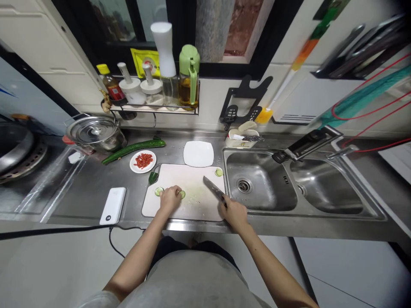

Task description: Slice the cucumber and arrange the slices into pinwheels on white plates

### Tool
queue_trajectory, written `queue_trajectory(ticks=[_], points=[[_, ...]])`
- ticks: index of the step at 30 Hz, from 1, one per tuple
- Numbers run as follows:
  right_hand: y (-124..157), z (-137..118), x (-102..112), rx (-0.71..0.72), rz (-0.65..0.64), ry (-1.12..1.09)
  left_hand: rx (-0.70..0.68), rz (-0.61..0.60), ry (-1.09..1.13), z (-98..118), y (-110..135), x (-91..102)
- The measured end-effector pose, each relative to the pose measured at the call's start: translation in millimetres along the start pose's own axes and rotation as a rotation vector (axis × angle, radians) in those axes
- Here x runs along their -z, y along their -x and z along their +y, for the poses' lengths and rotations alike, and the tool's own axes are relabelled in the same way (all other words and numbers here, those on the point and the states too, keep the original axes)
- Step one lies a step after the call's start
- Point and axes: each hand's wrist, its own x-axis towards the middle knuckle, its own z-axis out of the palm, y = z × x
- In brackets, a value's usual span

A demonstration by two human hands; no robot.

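On the pale cutting board (173, 175), my left hand (170, 199) has its fingers curled around a cucumber slice (183, 194), whose right side shows past the fingertips. Another cucumber slice (159, 191) lies just left of that hand. My right hand (236, 212) grips a kitchen knife (212, 187) at the board's right side, blade pointing up and left, apart from the slices. Beyond the knife, cucumber pieces (218, 172) rest in the board's far right corner. A dark green cucumber end (153, 177) sits at the left edge. Small wet bits are scattered mid-board.
Behind the board are a white square plate (198, 154), a small plate (132, 167) of red chopped pieces and a long cucumber (131, 149). A white power bank (113, 206) with a cable lies left. The double sink (261, 182) adjoins the board's right side.
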Motion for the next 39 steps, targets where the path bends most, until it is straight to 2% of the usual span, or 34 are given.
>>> queue_trajectory(ticks=[5,9,14,19,22,25,28,31,35,39], points=[[-12.2,-3.5,-12.9,-0.051,0.072,-0.013,0.007,0.050,0.115,-5.4,10.7,9.2],[-14.2,-4.7,-21.1,-0.042,0.083,-0.020,0.057,0.112,0.204,-24.2,16.2,14.7],[-17.5,-4.4,-26.3,-0.031,0.111,0.000,0.063,0.211,0.489,-49.8,14.9,14.0],[-20.4,-5.0,-30.8,-0.034,0.147,0.008,0.035,0.272,0.664,-57.8,8.1,11.1],[-19.7,-6.0,-29.2,-0.053,0.174,0.004,0.023,0.318,0.700,-59.1,4.6,10.7],[-24.8,-5.8,-16.3,-0.086,0.275,-0.009,0.011,0.354,0.713,-61.8,3.6,10.3],[-47.3,-5.6,8.8,-0.034,0.378,-0.076,-0.003,0.377,0.703,-65.2,4.3,9.0],[-88.5,-9.7,36.7,-0.016,0.428,-0.168,-0.016,0.386,0.701,-66.4,4.6,7.3],[-152.5,-22.1,58.9,-0.031,0.298,-0.242,-0.008,0.384,0.722,-64.0,3.2,6.5],[-200.4,-30.8,58.3,-0.132,0.088,-0.346,0.012,0.366,0.769,-62.6,2.4,8.2]])
